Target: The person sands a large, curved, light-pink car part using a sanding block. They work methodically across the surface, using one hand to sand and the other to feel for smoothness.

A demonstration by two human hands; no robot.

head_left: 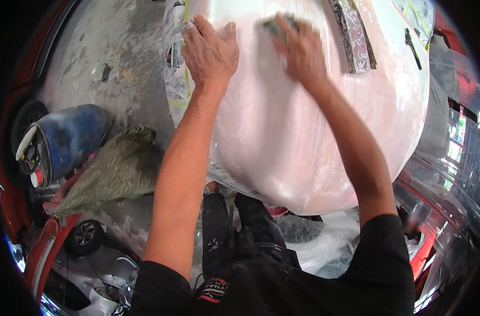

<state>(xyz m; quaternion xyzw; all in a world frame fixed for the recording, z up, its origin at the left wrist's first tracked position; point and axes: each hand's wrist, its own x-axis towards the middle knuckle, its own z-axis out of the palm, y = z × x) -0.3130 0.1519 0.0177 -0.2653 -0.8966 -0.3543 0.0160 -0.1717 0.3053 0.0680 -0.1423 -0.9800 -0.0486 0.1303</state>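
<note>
Across the far part of the broad, curved, pink-and-white panel (250, 121), the right hand (304, 51) is grasping a small dark-green pad (273, 26) in blurred fingers, while the left hand (211, 55) is resting at the panel's left side, its fingers loosely spread, apparently holding nothing. Rubbing the surface seems to be the step in hand; another stroke would be calling for flat, even pressure.

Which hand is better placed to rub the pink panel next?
Probably the right hand: it holds the dark pad over the panel. The left hand looks empty, near the panel's left edge.
</note>
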